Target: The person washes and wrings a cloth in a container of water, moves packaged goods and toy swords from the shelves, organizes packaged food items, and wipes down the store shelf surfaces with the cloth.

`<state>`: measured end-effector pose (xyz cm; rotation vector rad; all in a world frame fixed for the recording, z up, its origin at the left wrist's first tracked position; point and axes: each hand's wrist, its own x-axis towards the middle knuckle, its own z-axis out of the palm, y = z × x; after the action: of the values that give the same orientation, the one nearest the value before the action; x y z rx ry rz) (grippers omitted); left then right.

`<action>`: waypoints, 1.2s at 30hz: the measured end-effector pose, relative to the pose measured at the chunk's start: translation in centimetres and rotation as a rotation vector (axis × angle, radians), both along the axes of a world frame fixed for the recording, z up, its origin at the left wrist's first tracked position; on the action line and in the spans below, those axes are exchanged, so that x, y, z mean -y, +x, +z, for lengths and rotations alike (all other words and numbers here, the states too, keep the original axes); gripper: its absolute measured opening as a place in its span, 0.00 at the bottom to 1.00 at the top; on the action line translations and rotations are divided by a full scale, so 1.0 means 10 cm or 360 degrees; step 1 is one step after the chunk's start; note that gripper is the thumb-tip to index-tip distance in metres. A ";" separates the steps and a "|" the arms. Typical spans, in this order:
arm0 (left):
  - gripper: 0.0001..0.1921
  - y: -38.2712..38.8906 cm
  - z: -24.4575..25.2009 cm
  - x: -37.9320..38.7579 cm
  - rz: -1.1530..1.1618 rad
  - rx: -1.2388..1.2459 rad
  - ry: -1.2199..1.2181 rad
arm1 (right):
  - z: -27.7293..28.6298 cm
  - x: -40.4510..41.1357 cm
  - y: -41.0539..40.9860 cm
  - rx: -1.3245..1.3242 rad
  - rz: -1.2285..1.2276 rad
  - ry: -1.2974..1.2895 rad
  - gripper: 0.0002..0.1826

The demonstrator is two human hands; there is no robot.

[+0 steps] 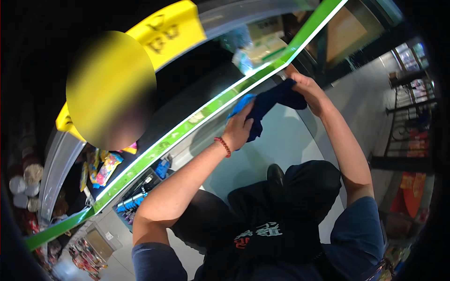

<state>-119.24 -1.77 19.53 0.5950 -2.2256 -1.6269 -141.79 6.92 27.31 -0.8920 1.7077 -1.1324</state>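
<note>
A dark navy cloth [272, 99] stretches between both hands, just below the lit green edge of a display case. My left hand [238, 129], with a red bead bracelet [224, 146] on the wrist, grips its lower end. Bright blue fabric [242, 104] shows beyond those fingers; whether it belongs to the same cloth, I cannot tell. At the upper right, my right hand [310, 90] pinches the other end, its fingertips near the corner of the case. Part of the navy cloth hangs below the right fingers.
The green lit edge [190, 123] crosses diagonally before me. Bright packets [109, 169] and a cardboard box [267, 49] sit behind it. A yellow banner [175, 30] tops the case. A bin of blue-topped items [132, 202] stands left. My dark shoe [275, 175] rests on the pale floor.
</note>
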 end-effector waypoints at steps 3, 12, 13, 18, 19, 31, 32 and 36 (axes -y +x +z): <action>0.27 -0.06 -0.12 -0.06 -0.0050 0.0210 0.0108 | -0.05 -0.13 -0.21 0.0353 -0.0080 -0.0127 0.05; 0.16 -0.14 -0.19 0.04 -0.0421 0.0604 0.0618 | -0.03 -0.40 -0.74 0.0587 -0.0156 -0.0094 0.06; 0.20 -0.13 -0.19 0.02 -0.0462 0.0664 0.0401 | -0.01 -0.41 -0.78 0.0606 -0.0159 -0.0101 0.06; 0.37 -0.18 -0.08 -0.02 -0.0512 0.1105 -0.0135 | 0.15 -0.50 -0.83 0.0320 -0.0047 -0.0061 0.07; 0.37 -0.20 -0.12 -0.05 -0.0519 0.1112 -0.0148 | 0.22 -0.51 -0.77 0.0203 0.0030 -0.0070 0.07; 0.09 -1.27 0.04 -0.43 0.0018 -0.0167 0.0632 | 0.44 -0.54 -0.85 -0.0793 0.0375 -0.0162 0.07; 0.09 -1.27 0.07 -0.38 0.0026 -0.0096 0.0400 | 0.47 -0.63 -0.94 -0.0708 0.0318 -0.0100 0.07; 0.19 -1.36 0.33 -0.14 -0.0044 0.0216 -0.0206 | 0.47 -0.91 -1.20 -0.0825 0.0193 0.0142 0.09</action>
<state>-132.82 -0.36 22.80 0.6602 -2.4248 -1.4815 -153.77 16.03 32.01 -1.2926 2.0623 -0.7757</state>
